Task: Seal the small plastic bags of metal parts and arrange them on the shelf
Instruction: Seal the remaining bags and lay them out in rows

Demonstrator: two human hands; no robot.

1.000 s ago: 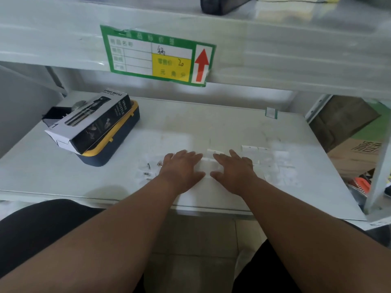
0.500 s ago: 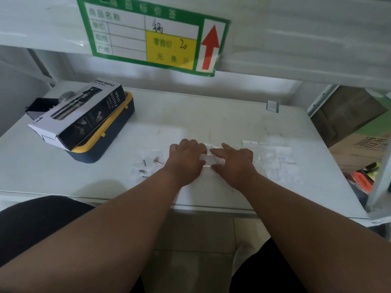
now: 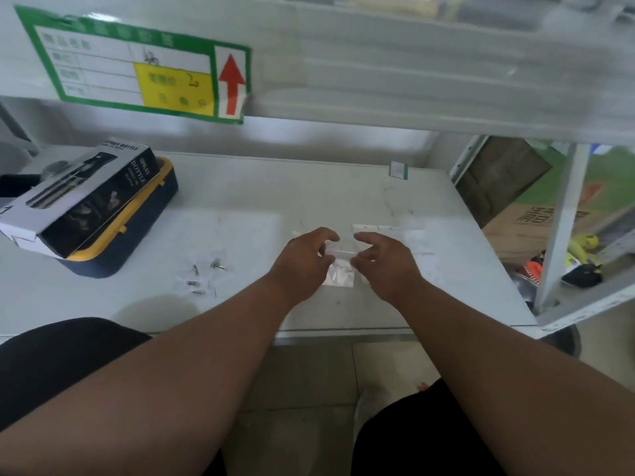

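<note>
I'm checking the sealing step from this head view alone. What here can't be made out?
- Small plastic bag: sealed or not, and its contents; too small, top strip partly behind left hand and right hand fingers.
- Price label: printed text blurred.
- Flat bags at right: count unclear; clear plastic blends into shelf.
- Upper shelf items: cut off by top edge.

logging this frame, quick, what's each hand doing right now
Left hand: pinches the left end of the small clear bag at its top edge.
Right hand: pinches the right end of the same bag.
</note>
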